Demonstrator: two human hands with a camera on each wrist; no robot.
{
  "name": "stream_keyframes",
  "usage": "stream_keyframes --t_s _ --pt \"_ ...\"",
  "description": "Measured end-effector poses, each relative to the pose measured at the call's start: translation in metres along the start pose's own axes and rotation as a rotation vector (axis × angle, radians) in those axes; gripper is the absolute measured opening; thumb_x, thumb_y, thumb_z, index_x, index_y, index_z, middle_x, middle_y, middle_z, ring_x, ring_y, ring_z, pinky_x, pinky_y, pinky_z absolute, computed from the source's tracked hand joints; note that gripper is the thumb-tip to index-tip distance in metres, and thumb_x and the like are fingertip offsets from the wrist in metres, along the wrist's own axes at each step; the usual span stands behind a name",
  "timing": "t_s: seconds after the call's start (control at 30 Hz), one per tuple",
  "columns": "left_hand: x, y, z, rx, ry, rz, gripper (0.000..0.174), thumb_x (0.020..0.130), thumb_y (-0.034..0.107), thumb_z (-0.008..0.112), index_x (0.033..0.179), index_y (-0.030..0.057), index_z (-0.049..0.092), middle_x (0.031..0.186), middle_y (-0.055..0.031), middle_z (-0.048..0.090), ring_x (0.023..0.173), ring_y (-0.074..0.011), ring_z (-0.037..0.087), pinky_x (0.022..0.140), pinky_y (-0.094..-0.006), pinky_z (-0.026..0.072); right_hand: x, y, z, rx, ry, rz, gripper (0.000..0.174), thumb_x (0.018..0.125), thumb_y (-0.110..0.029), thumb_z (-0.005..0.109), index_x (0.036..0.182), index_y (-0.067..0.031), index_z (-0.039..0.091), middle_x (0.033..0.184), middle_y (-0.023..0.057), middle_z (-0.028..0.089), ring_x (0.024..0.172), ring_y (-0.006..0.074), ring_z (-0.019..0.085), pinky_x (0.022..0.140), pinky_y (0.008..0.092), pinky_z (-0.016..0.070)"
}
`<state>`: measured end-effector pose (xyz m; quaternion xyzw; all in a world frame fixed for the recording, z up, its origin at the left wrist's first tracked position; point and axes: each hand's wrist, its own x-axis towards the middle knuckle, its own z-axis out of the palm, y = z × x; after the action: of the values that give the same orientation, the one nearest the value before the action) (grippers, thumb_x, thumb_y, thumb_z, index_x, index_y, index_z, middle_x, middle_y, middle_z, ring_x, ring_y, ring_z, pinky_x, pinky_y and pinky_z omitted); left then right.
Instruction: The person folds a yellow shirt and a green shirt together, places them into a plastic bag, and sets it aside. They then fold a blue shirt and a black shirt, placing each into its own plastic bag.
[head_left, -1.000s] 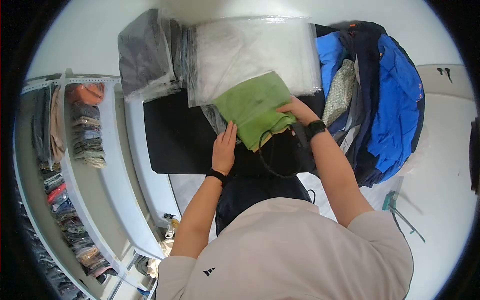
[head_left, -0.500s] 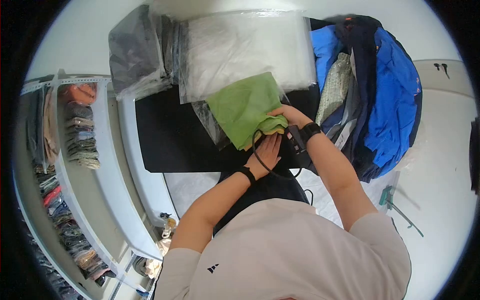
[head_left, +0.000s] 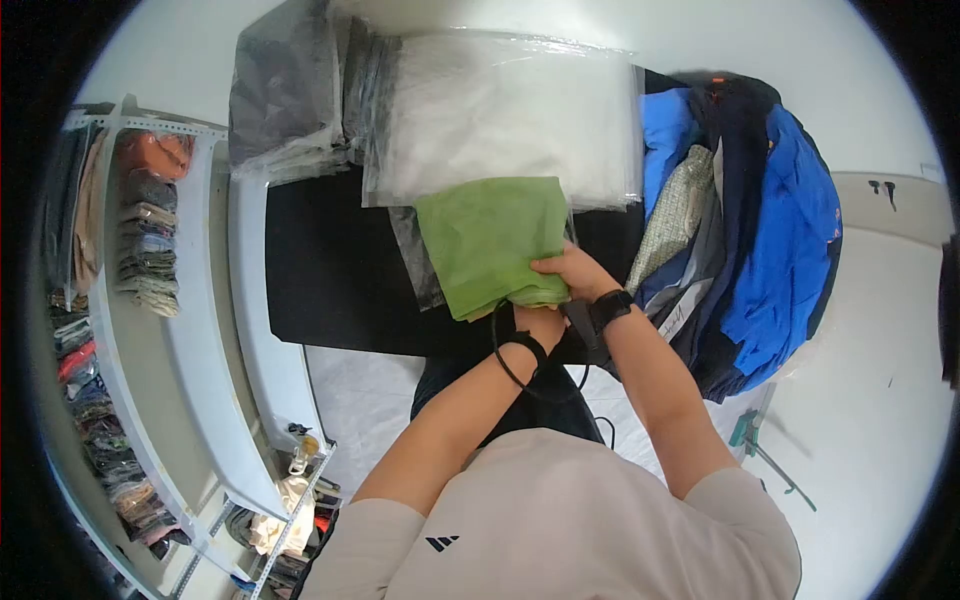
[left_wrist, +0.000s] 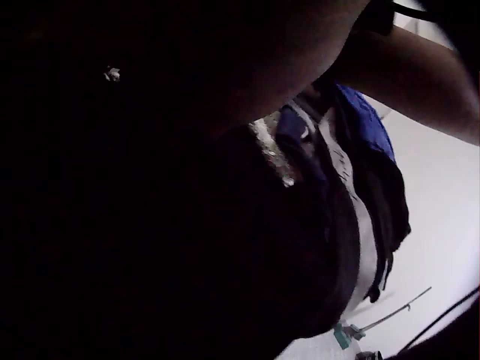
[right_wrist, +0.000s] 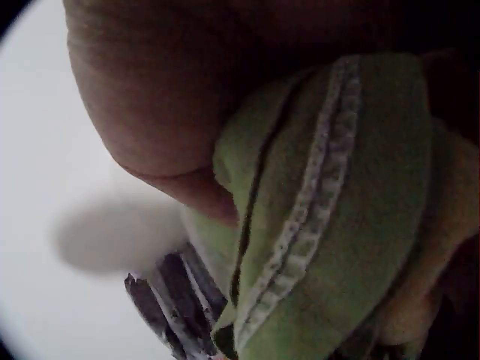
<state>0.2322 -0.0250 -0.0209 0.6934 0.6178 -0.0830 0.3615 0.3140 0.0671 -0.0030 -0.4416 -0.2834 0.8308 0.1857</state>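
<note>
A folded green garment [head_left: 495, 240] lies over a clear plastic bag [head_left: 413, 262] on the black tabletop [head_left: 320, 270]. My right hand [head_left: 580, 272] grips its near right corner, thumb on top. In the right wrist view, the right hand [right_wrist: 157, 97] pinches green fabric [right_wrist: 360, 195] with a pale stitched seam. My left hand [head_left: 540, 322] reaches in at the near edge, its fingers hidden by the garment. The left wrist view is mostly dark, and the left hand's fingers cannot be made out there.
Stacked clear bags [head_left: 510, 120] lie at the back, with grey bagged items [head_left: 285, 95] to their left. Blue and dark clothes [head_left: 790, 250] are heaped on the right. A black cable [head_left: 497, 345] loops near my wrists. Shelves of folded clothes [head_left: 150, 240] stand at the left.
My left hand has moved from the garment's left side to its near edge, and its fingers have gone out of sight beneath. The garment has turned straighter; my right hand still holds its corner.
</note>
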Motion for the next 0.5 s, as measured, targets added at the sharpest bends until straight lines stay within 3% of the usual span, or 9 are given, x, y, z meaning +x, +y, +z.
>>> stream_keyframes --t_s 0.1,0.17,0.2,0.27,0.3,0.4,0.47,0.5 --pt "-0.014 0.001 0.007 -0.024 -0.087 -0.029 0.048 0.084 0.029 0.047 0.126 0.0048 0.045 0.126 -0.0149 0.048 0.114 -0.0312 0.044 0.098 -0.047 0.0302 0.011 0.016 0.001 0.089 0.059 -0.127 0.049 0.077 -0.001 0.059 0.124 0.0025 0.044 0.116 0.0129 0.055 0.099 0.023 0.056 0.089 0.0331 0.0436" --pt "-0.03 0.003 0.016 0.259 0.145 0.155 0.046 0.085 0.028 0.045 0.125 0.0058 0.046 0.124 -0.0149 0.048 0.115 -0.0329 0.04 0.1 -0.0487 0.0257 0.017 0.022 0.001 -0.07 0.098 -0.14 0.047 0.078 -0.002 0.058 0.123 0.0004 0.044 0.115 0.0131 0.054 0.1 0.0243 0.055 0.088 0.0331 0.0443" --pt "-0.03 0.002 0.016 0.283 0.11 0.155 0.047 0.085 0.03 0.045 0.126 0.0075 0.045 0.124 -0.0151 0.048 0.117 -0.0345 0.036 0.101 -0.0502 0.0223 0.013 0.022 0.003 -0.066 0.099 -0.139 0.047 0.078 -0.002 0.058 0.123 0.0004 0.044 0.115 0.0131 0.054 0.1 0.0243 0.055 0.088 0.0331 0.0443" --pt "-0.028 -0.005 0.026 0.338 0.105 0.151 0.047 0.086 0.032 0.044 0.127 0.0086 0.045 0.124 -0.0145 0.048 0.118 -0.0343 0.035 0.101 -0.0505 0.0225 -0.001 0.019 0.008 0.243 0.318 -0.031 0.045 0.078 -0.002 0.056 0.121 -0.001 0.044 0.113 0.0126 0.055 0.101 0.0247 0.054 0.087 0.0328 0.0445" --pt "-0.026 -0.009 0.031 0.39 0.103 0.145 0.046 0.088 0.033 0.043 0.127 0.0098 0.045 0.124 -0.0139 0.048 0.119 -0.0341 0.035 0.101 -0.0509 0.0228 -0.004 0.02 0.012 0.245 0.316 -0.033 0.045 0.078 -0.002 0.056 0.121 -0.001 0.044 0.113 0.0126 0.055 0.101 0.0247 0.054 0.087 0.0328 0.0445" --pt "-0.026 -0.017 0.036 0.214 0.022 0.197 0.044 0.092 0.036 0.037 0.128 0.0114 0.044 0.126 -0.011 0.047 0.122 -0.031 0.035 0.103 -0.0485 0.0228 -0.003 0.029 0.012 0.303 0.423 -0.005 0.045 0.078 -0.002 0.054 0.122 -0.0017 0.044 0.113 0.0125 0.055 0.105 0.0267 0.053 0.087 0.0329 0.0435" --pt "-0.027 -0.017 0.043 0.081 0.028 0.219 0.045 0.092 0.037 0.036 0.129 0.0115 0.042 0.129 -0.0113 0.044 0.124 -0.031 0.033 0.104 -0.0479 0.0221 0.017 0.039 -0.002 -0.378 0.371 -0.214 0.053 0.076 0.001 0.053 0.127 -0.004 0.04 0.114 0.0127 0.054 0.106 0.0285 0.052 0.088 0.0335 0.0424" --pt "-0.025 -0.018 0.051 -0.025 0.076 0.223 0.046 0.092 0.037 0.035 0.13 0.0115 0.041 0.13 -0.0114 0.043 0.125 -0.031 0.032 0.104 -0.0476 0.0217 0.021 0.034 0.001 -0.382 0.373 -0.218 0.053 0.076 0.001 0.053 0.127 -0.004 0.04 0.114 0.0127 0.054 0.106 0.0285 0.052 0.088 0.0335 0.0424"
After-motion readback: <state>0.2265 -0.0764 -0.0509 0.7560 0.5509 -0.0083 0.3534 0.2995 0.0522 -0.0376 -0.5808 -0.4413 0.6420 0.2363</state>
